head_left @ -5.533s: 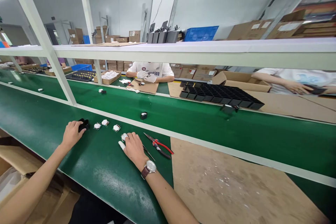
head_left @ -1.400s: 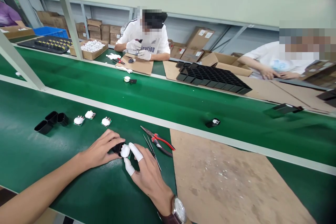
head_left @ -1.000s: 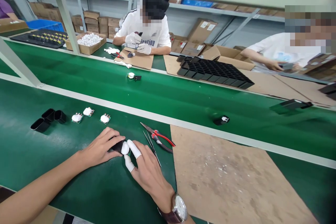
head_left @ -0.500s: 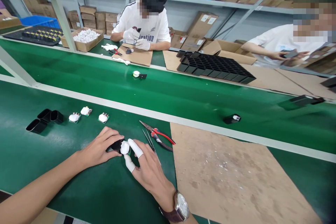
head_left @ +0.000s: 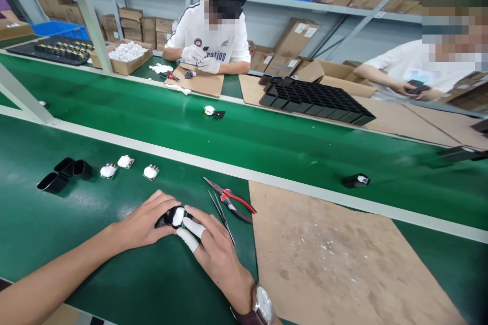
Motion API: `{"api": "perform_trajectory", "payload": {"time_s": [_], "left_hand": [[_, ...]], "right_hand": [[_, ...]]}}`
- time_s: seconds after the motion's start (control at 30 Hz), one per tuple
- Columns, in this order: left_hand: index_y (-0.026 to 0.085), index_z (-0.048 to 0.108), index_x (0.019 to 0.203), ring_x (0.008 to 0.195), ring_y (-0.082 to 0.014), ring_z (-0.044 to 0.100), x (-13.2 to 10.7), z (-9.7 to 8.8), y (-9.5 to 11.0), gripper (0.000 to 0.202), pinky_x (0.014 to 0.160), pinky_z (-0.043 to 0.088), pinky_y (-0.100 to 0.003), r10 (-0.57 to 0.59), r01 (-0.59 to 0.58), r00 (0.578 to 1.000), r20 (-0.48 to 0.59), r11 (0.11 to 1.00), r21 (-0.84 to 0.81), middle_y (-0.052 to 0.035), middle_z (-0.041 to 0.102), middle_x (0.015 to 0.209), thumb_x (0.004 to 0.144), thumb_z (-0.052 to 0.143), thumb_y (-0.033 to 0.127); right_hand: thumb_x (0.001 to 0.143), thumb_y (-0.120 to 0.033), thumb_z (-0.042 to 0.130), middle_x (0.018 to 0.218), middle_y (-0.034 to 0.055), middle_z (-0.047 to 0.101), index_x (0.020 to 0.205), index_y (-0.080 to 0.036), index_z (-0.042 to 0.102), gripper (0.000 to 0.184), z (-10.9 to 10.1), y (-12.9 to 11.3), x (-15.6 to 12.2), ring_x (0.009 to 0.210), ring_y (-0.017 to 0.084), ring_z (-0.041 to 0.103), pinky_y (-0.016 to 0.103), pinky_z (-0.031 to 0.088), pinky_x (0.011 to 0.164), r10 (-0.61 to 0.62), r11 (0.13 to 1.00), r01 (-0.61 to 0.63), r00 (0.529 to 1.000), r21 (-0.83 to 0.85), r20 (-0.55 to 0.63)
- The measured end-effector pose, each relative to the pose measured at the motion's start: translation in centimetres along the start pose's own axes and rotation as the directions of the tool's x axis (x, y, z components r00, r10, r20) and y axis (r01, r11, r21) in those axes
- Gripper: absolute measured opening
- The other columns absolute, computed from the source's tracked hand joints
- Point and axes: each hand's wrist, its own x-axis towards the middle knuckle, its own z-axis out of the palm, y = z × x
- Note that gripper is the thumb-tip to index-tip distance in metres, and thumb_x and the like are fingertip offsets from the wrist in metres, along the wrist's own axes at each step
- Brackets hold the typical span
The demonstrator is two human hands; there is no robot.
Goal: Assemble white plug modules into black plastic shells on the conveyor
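Observation:
My left hand [head_left: 147, 221] grips a small black housing [head_left: 164, 218] on the green bench. My right hand [head_left: 213, 251], with white cots on two fingers and a watch on the wrist, presses a white-topped part [head_left: 178, 216] against the housing's open end. Both hands are closed round this pair. Left of them lie three white-topped circuit parts [head_left: 150, 172] in a row and three empty black housings [head_left: 63, 173].
Red-handled pliers [head_left: 232, 203] and tweezers [head_left: 221, 215] lie right of my hands, beside a cardboard sheet [head_left: 335, 259]. Small parts [head_left: 355, 180] ride the far belt. Across it two people work near a black tray [head_left: 316, 104] and a box of white parts [head_left: 125, 56].
Earlier my hands were apart, the left on the black housings. Now they meet over one housing and the white part has gone further in. Parts on the far belt have drifted right.

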Motion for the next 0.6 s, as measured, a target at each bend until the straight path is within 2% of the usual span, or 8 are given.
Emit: {"api": "perform_trajectory", "payload": {"time_s": [0.2,0.37,0.5,0.6], "left_hand": [[0.024,0.051,0.138,0.106,-0.0245,0.057,0.2,-0.2,0.1,0.041,0.091,0.053,-0.04,-0.083,0.084,0.996,0.027,0.996,-0.022,-0.0088,0.063,0.126,0.1,0.067,0.022],[0.023,0.055,0.132,0.101,-0.0233,0.058,0.5,-0.3,0.1,0.034,0.089,0.053,-0.039,-0.073,0.073,0.997,-0.001,0.997,-0.033,-0.0081,0.066,0.121,0.1,0.066,0.023],[0.024,0.053,0.139,0.107,-0.0231,0.06,0.5,-0.5,0.2,0.043,0.093,0.055,-0.038,-0.061,0.06,0.998,-0.015,0.997,-0.056,-0.0079,0.067,0.127,0.098,0.065,0.02],[0.025,0.048,0.15,0.118,-0.0236,0.061,0.2,-0.5,0.1,0.055,0.103,0.055,-0.04,-0.05,0.047,0.998,-0.039,0.997,-0.056,-0.0085,0.067,0.134,0.098,0.06,0.013]], "right_hand": [[0.102,-0.02,0.066,0.143,0.0168,0.063,0.115,-0.018,0.063,0.014,0.4,-0.7,1.3,0.117,0.029,0.067,0.047,0.063,0.091,0.037,0.998,-0.039,0.998,0.04,0.046],[0.104,-0.023,0.062,0.141,0.0148,0.065,0.119,-0.018,0.062,0.016,0.8,-1.1,2.1,0.118,0.031,0.066,0.051,0.062,0.091,0.064,0.998,-0.064,0.988,-0.006,0.143],[0.104,-0.022,0.062,0.137,0.0131,0.067,0.124,-0.019,0.062,0.021,0.6,-0.3,1.7,0.116,0.028,0.067,0.048,0.06,0.094,0.039,0.999,-0.039,0.997,0.008,0.06],[0.104,-0.019,0.061,0.122,0.0127,0.072,0.131,-0.018,0.061,0.027,-0.2,1.0,1.2,0.109,0.026,0.069,0.044,0.06,0.094,0.071,0.989,-0.08,0.995,-0.124,-0.072]]}}
